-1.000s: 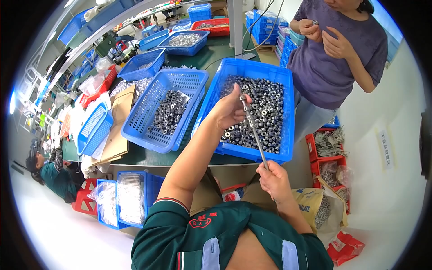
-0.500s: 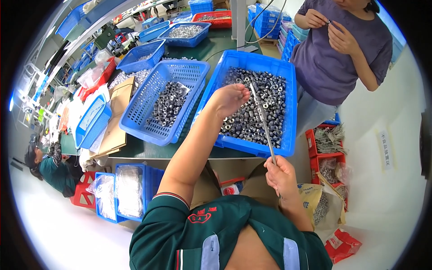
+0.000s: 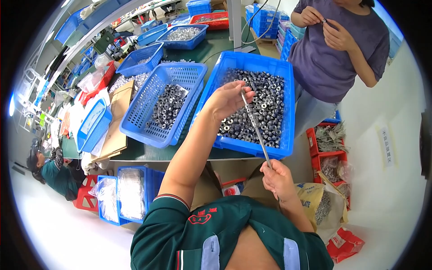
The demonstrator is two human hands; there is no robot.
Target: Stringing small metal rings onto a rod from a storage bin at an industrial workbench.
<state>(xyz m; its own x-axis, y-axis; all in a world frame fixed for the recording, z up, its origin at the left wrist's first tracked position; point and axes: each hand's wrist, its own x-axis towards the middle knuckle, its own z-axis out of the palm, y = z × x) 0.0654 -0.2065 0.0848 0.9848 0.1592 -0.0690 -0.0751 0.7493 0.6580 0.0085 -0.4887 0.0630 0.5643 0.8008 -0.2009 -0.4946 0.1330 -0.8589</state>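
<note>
My right hand [image 3: 277, 178] is closed around the lower part of a long thin metal rod [image 3: 262, 145], which slants up and to the left over a blue bin. Several small metal sleeves [image 3: 252, 118] sit along the rod's upper half. At its upper end my left hand [image 3: 228, 100] closes its fingertips on the tip; whether a loose piece is also between them is hidden. Below both lies a heap of small dark metal collars with holes [image 3: 270, 96] in the solid-walled blue bin [image 3: 291, 117].
Left of the bin, a perforated blue basket [image 3: 130, 121] holds more dark collars. Flattened cardboard [image 3: 118, 128] and a smaller blue basket [image 3: 93, 123] lie farther left. A person in purple [image 3: 337, 67] stands at the right, handling a small piece. Red bins [image 3: 315, 153] hold rods and parts.
My left hand has moved slightly right and closed on the rod's upper end. The rod's tip has shifted a little left and down. My right hand has lowered slightly, still gripping it.
</note>
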